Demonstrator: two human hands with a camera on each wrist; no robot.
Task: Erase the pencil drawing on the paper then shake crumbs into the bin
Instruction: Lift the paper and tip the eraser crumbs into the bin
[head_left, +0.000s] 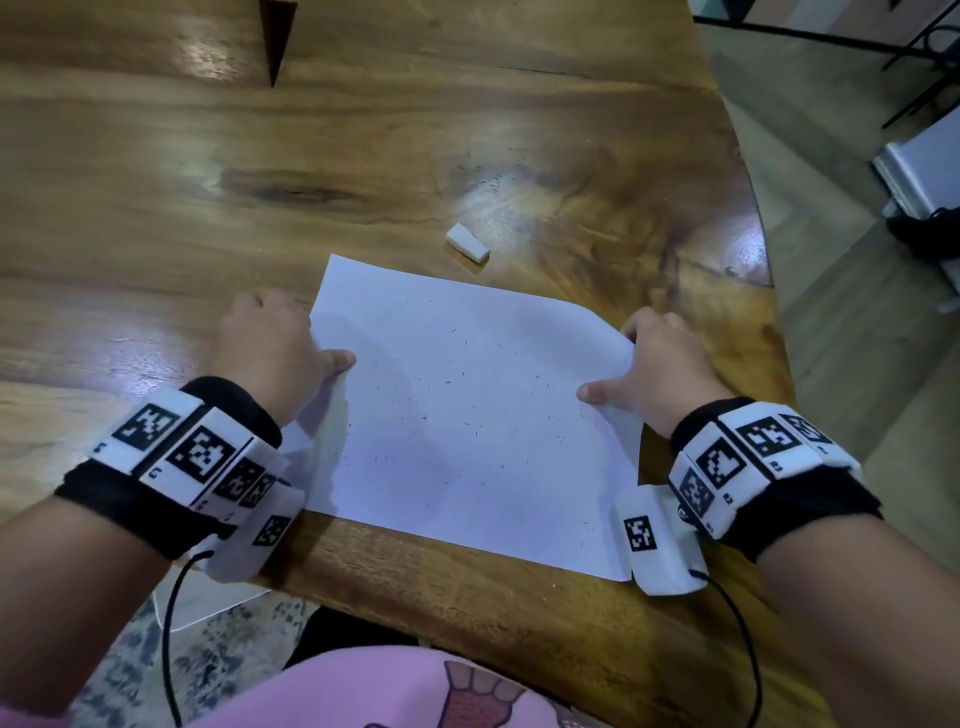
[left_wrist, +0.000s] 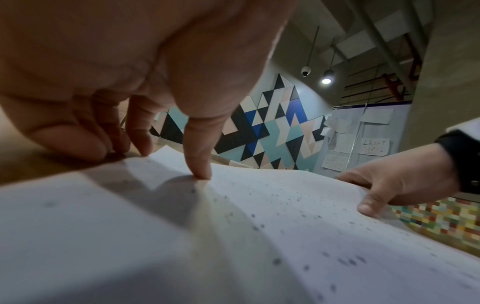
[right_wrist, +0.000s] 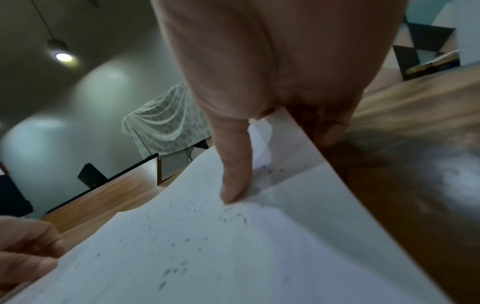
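A white sheet of paper (head_left: 467, 415) lies on the wooden table (head_left: 260, 156), sprinkled with several dark eraser crumbs (head_left: 448, 383). My left hand (head_left: 291, 338) pinches its left edge, thumb (left_wrist: 200, 164) on top and fingers (left_wrist: 103, 139) curled at the edge. My right hand (head_left: 649, 358) pinches the right edge, with the thumb (right_wrist: 233, 185) above and fingers (right_wrist: 324, 133) beneath. Both side edges of the paper (left_wrist: 285, 226) curl upward, and crumbs dot the paper (right_wrist: 233, 257) near the thumb. A white eraser (head_left: 467, 240) lies loose on the table just beyond the sheet.
The table's curved right edge (head_left: 763, 249) drops to a tiled floor. A dark triangular notch (head_left: 275, 36) cuts into the table far back. A white appliance (head_left: 919, 171) stands on the floor at the right. My pink top (head_left: 363, 691) is at the near edge.
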